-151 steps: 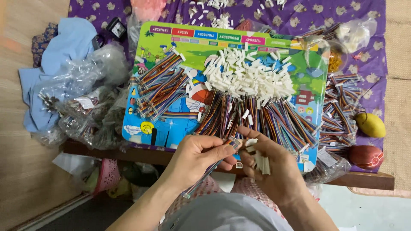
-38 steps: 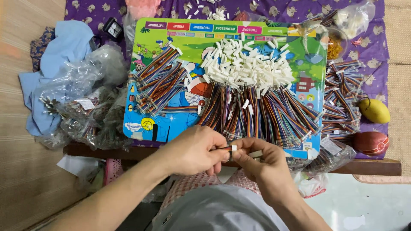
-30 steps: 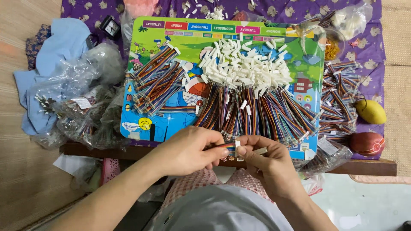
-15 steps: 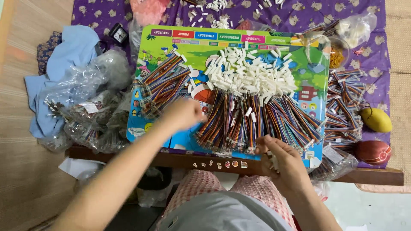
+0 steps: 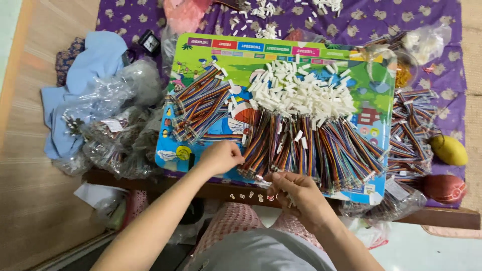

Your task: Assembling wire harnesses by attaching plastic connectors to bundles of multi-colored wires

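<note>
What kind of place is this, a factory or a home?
Probably a home used for piecework: a low table with a purple flowered cloth, a woven floor mat, and a child's colourful board holding bundles of coloured wires.

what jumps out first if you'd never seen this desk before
The bright cartoon board in the middle, heaped with small white connectors above a fan of rainbow ribbon wires. The left hand rests fisted by the wires at the board's near edge; the right hand hovers near the table edge.

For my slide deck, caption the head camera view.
Left hand and right hand reach rainbow ribbon cables below white connectors.
</note>
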